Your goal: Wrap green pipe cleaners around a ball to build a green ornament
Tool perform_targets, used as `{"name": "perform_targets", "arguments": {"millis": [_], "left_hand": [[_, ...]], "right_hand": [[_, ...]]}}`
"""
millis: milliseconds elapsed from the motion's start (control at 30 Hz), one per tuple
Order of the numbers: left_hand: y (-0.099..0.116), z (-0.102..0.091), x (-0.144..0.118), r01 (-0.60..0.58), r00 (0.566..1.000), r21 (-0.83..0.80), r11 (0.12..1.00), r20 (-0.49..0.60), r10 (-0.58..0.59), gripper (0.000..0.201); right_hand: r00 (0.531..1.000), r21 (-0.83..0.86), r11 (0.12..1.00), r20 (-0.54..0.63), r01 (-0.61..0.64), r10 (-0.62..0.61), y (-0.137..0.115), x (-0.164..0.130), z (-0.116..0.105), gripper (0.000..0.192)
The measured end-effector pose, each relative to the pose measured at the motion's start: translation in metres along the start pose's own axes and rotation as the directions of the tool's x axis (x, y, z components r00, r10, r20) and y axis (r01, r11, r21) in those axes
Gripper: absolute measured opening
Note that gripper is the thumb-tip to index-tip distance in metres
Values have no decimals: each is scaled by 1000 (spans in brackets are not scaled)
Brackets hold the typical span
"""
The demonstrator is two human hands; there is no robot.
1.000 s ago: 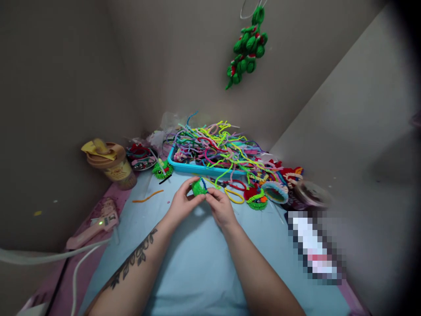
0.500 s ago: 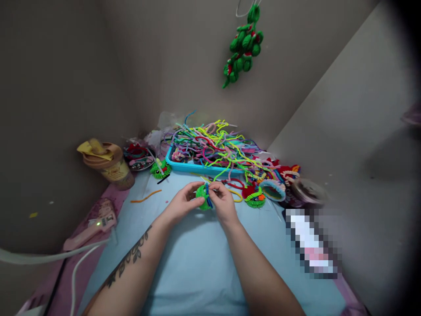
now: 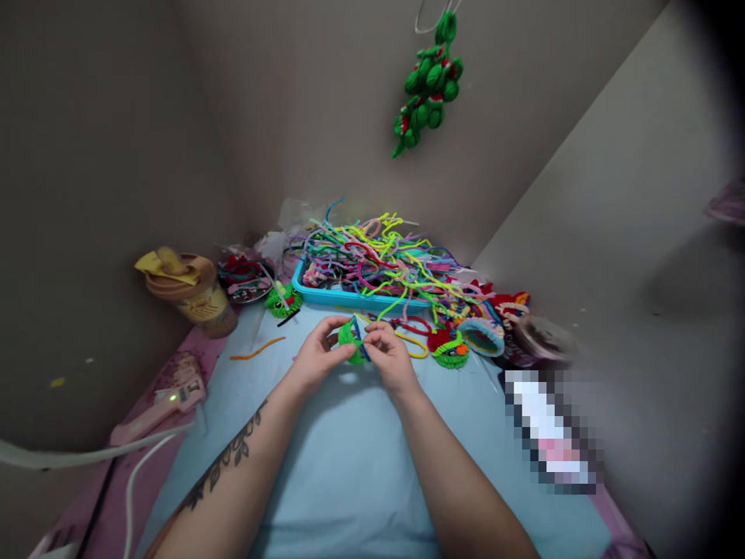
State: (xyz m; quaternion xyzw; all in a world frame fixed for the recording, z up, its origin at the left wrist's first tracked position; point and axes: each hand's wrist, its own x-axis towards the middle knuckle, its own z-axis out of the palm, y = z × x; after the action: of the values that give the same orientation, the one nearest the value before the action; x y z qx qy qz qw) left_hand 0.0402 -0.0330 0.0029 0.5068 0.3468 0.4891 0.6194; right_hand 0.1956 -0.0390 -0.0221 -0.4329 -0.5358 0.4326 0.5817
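Observation:
My left hand (image 3: 319,355) is closed around a small green pipe-cleaner piece (image 3: 348,339), holding it above the blue cloth. A dark blue pipe cleaner (image 3: 363,348) runs along the right side of that piece. My right hand (image 3: 391,357) pinches at this blue strand with thumb and forefinger. Something pale and pointed shows at the top of the green piece, too small to make out. Just beyond my right hand lie yellow-handled scissors (image 3: 414,346) with a red loop, partly covered.
A blue tray (image 3: 361,298) heaped with colourful pipe cleaners stands at the back. Finished green pieces (image 3: 283,301) flank it. On the left are a tan cup (image 3: 192,295), a pink glue gun (image 3: 168,404) and white cords. A phone-like blurred object (image 3: 550,431) lies right.
The green piece has shifted slightly left and turned, showing more of its side. My right fingers have loosened and spread somewhat, with the thumb and forefinger lower on the blue strand.

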Motion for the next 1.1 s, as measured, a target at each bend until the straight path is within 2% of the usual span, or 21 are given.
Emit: {"name": "perform_targets", "arguments": {"millis": [267,433,567,967,1100], "left_hand": [[3,-2,2,9,998,33,999,-57,-7,45],[3,-3,2,18,998,37,999,-67,-16,46],[2,-3,2,23,998,54,998,-67,-19,46],[2,-4,2,8,996,123,992,-89,3,47],[1,-5,3,11,996,132,991,-94,1,47]], "right_hand": [[978,-48,998,200,-49,58,-1,5,-15,8],[987,-60,998,159,-1,11,-6,5,-15,15],[985,-82,996,175,20,-6,-9,2,-11,17],[979,64,993,186,-97,84,3,1,-7,20],[968,97,990,240,-103,78,2,0,-6,25]]}}
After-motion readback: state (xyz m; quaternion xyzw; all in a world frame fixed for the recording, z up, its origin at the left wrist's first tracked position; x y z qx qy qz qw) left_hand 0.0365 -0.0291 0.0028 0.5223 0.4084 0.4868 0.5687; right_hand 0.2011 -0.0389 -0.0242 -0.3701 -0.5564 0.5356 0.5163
